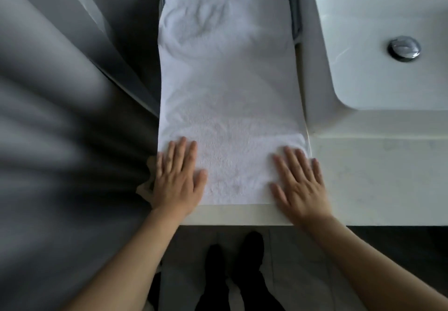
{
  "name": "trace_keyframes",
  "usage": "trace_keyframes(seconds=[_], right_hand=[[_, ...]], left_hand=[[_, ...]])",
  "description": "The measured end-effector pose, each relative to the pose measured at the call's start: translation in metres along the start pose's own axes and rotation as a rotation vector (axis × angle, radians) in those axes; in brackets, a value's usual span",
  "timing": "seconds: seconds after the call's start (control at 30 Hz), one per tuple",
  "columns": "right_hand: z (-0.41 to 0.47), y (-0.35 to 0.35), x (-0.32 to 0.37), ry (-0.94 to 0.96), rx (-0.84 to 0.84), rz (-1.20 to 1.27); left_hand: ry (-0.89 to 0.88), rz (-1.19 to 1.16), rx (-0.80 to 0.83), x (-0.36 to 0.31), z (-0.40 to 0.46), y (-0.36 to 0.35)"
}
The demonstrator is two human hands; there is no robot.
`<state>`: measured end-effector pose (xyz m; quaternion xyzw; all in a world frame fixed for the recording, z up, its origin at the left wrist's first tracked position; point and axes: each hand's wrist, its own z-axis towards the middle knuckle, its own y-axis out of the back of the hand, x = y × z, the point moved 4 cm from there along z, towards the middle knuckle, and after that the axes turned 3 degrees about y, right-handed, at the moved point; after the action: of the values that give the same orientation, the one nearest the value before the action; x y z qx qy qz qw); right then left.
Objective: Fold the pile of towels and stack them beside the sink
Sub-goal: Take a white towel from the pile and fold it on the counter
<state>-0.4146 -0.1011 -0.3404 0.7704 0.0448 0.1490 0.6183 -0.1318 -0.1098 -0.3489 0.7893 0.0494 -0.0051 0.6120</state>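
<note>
A white towel (228, 87) lies flat as a long strip on the counter, running from the near edge to the back. My left hand (175, 177) presses flat on its near left corner, fingers straight. On the near right corner my right hand (299, 184) rests the same way, palm down with fingers spread. Grey fabric (296, 15) peeks from under the towel's far right side. The white sink (378, 44) sits to the right of the towel.
The white counter (378, 177) extends to the right of the towel, in front of the sink. A chrome drain plug (403, 48) sits in the basin. A grey wall (72, 92) borders the towel's left side. Dark feet (252, 245) stand on the floor below.
</note>
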Motion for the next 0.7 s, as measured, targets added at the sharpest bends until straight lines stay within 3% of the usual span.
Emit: trace_keyframes(seconds=[0.13, 0.3, 0.5, 0.63, 0.7], right_hand=[[0.008, 0.004, 0.008, -0.064, 0.026, -0.003], [0.009, -0.003, 0.029, 0.025, 0.061, -0.008], [0.001, 0.006, 0.01, 0.032, 0.145, -0.073], [-0.007, 0.024, 0.03, 0.153, 0.104, -0.108], [-0.007, 0.026, 0.034, 0.169, 0.161, -0.15]], left_hand=[[0.025, -0.017, 0.012, -0.012, 0.007, 0.004], [-0.126, 0.033, 0.014, -0.029, -0.015, -0.008], [0.056, 0.093, 0.044, 0.017, -0.019, 0.006], [-0.274, 0.085, -0.013, -0.02, -0.037, 0.025], [-0.317, 0.117, 0.023, -0.025, -0.042, 0.025]])
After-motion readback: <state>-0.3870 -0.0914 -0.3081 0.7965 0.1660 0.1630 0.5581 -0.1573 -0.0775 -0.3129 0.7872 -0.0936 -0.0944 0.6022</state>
